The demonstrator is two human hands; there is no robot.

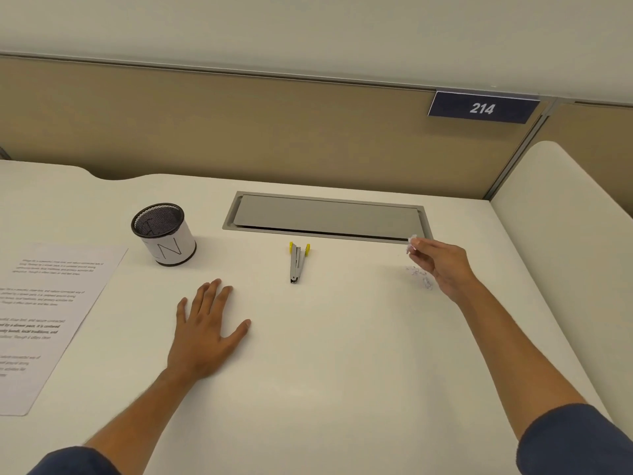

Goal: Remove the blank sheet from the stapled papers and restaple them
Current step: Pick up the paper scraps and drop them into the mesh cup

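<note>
Printed papers (51, 313) lie flat at the left edge of the white desk, text side up. A small silver stapler (297, 262) with yellow end caps lies in the middle of the desk, past both hands. My left hand (207, 329) rests flat on the desk, fingers spread, between the papers and the stapler. My right hand (442, 265) hovers at the right and pinches a small crumpled white scrap (412, 242) at its fingertips. Several bent loose staples (420, 276) lie on the desk just under that hand.
A black mesh cup (164, 233) with a white label stands behind the papers, left of the stapler. A grey cable hatch (325, 216) is set into the desk at the back. A tan partition (274, 132) with a "214" sign (483, 108) closes off the rear.
</note>
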